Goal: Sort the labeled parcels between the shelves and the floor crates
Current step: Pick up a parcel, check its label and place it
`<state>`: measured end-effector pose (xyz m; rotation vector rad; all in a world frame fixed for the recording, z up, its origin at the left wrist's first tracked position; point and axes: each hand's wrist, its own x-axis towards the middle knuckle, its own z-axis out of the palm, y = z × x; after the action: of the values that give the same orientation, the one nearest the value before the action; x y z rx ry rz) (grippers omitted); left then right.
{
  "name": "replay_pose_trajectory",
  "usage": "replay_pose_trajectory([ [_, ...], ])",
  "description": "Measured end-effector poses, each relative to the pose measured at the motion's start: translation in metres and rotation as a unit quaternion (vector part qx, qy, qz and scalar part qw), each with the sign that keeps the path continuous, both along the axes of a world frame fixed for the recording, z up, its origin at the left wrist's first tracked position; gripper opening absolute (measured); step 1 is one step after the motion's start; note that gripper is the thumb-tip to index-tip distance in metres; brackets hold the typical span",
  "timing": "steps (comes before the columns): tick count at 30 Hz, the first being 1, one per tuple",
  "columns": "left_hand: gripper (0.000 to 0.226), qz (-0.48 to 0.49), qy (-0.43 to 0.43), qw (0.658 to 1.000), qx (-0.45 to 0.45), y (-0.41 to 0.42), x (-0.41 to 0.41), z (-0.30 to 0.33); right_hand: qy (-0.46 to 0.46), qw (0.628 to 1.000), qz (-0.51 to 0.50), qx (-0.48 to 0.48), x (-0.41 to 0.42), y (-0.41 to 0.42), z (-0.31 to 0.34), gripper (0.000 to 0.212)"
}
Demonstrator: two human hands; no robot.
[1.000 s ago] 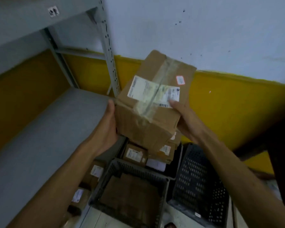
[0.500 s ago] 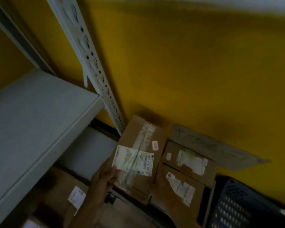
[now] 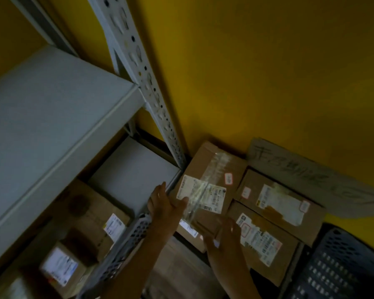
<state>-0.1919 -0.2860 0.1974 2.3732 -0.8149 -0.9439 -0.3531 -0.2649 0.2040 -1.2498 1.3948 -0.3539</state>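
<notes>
Parcel (image 3: 207, 182) btwn both hands (image 3: 194, 219).

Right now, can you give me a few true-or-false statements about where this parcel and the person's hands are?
1. The taped parcel lies beside two other labeled boxes. True.
2. The left hand touches the parcel's left edge. True.
3. The wall behind the boxes is blue. False: it is yellow.
4. The parcel sits on the grey shelf. False: it lies lower down, right of the shelf post.
5. A dark crate stands at the right. True.
</notes>
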Motion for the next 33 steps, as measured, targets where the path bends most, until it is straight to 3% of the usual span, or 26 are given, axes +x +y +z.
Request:
replay_pose_trajectory([
  [3, 0.073, -0.028, 0.019, 0.997, -0.069, 0.021, -0.007, 0.05, -0.035, 0.997, -0.035, -0.053, 0.011, -0.006, 0.032, 0.05],
  [5, 0.062, -0.041, 0.05, 0.993, -0.095, 0.039, -0.009, 0.089, -0.096, 0.995, -0.023, -0.028, 0.026, -0.009, 0.067, 0.043],
  [12, 0.051, -0.019, 0.117, 0.969, -0.216, 0.103, -0.002, 0.249, -0.198, 0.967, 0.037, -0.154, 0.076, 0.016, 0.215, 0.036],
  [15, 0.06, -0.042, 0.035, 0.949, -0.312, 0.16, 0.039, 0.377, -0.253, 0.935, 0.098, -0.23, 0.112, 0.056, 0.356, 0.03],
  [19, 0.054, -0.012, -0.052, 0.916, -0.398, 0.248, 0.075, 0.535, -0.333, 0.863, 0.179, -0.337, 0.148, 0.123, 0.518, 0.027],
  [23, 0.07, 0.004, -0.168, 0.877, -0.449, 0.354, 0.108, 0.654, -0.364, 0.806, 0.236, -0.402, 0.181, 0.204, 0.635, 0.031],
  [28, 0.062, -0.009, -0.228, 0.876, -0.424, 0.438, 0.14, 0.731, -0.322, 0.787, 0.31, -0.426, 0.204, 0.264, 0.711, 0.042],
  [33, 0.069, -0.022, -0.261, 0.881, -0.393, 0.464, 0.166, 0.743, -0.257, 0.773, 0.351, -0.463, 0.227, 0.261, 0.723, 0.047],
])
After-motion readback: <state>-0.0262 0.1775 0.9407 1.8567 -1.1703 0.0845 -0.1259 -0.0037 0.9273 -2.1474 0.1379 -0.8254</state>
